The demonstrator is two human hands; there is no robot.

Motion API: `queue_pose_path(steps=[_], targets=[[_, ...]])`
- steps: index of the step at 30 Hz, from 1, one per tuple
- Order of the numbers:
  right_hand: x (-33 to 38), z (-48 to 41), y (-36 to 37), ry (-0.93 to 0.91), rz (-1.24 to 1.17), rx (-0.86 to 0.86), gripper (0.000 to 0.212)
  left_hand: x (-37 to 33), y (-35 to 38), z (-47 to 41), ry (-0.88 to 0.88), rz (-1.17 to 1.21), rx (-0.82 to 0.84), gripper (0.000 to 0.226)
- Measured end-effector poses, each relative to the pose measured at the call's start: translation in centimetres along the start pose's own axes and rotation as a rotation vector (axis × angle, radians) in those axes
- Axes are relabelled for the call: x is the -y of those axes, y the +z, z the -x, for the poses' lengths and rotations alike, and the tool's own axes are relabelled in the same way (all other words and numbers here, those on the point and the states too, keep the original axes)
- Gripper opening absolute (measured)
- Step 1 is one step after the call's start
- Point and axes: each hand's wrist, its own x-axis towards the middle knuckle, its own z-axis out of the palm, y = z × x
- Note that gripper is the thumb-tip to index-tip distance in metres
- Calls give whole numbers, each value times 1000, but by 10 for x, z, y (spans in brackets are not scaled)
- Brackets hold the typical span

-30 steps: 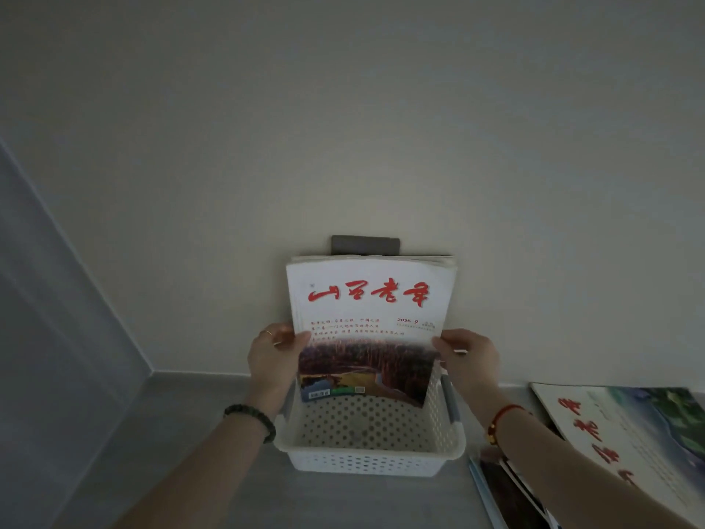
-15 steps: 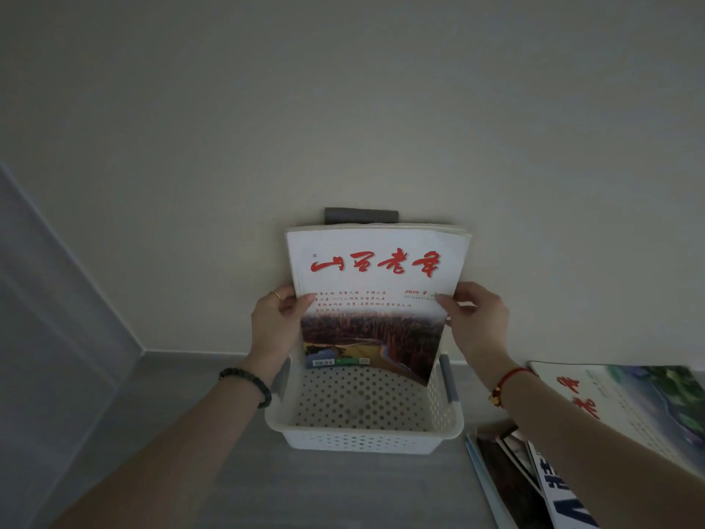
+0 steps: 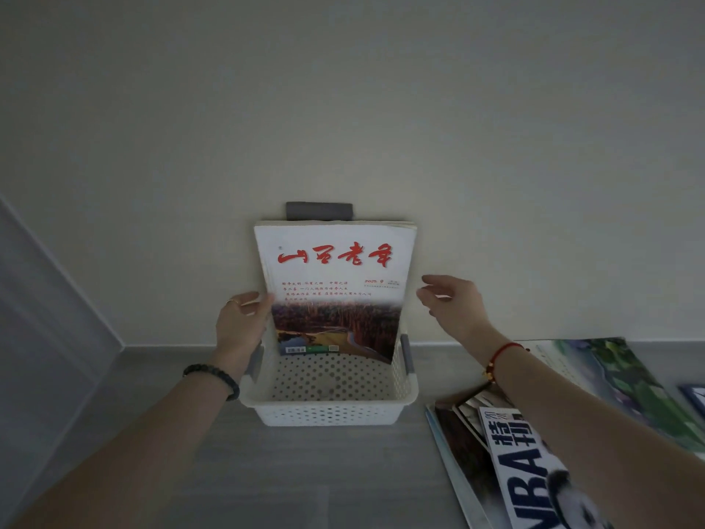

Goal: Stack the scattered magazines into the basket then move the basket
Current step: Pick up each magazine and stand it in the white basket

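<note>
Grey floor point(image 3: 190, 471): runs to a pale wall point(image 3: 343, 108).
Loose magazines point(image 3: 629, 383): fanned flat at right, overlapping; green cover farthest, NBA issue point(image 3: 534, 471) nearest; right forearm crosses above them.
Basket point(image 3: 328, 414): white, perforated, grey side handles point(image 3: 406, 355); on the floor against the wall, centre.
Stack point(image 3: 335, 269): magazines on end in the basket's far side, leaning back on the wall; white cover with red characters faces the camera.
Left grip point(image 3: 240, 330): closed on the stack's left edge, thumb on the cover.
Right grip point(image 3: 454, 303): open, fingers spread, just beside the stack's right edge, not touching.
Wrists: dark beads point(image 3: 213, 378) left, red cord point(image 3: 503, 355) right.
</note>
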Motion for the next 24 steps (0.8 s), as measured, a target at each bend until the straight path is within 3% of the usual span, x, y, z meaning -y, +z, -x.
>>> queue_pose_path(steps=[4,11,18,24], targets=[[-10,26,-55,12,-30,-5,24,-5,8,36,-27,83,76,33],[-66,84,-181,132,42,-70,23,-23,76,127,24,92,379,21],[-158,141,-309,269,153,-153,36,-14,192,230,-10,69,619,21],[-244,178,-377,436,318,-132,67,0,281,307,-93,20,771,29]])
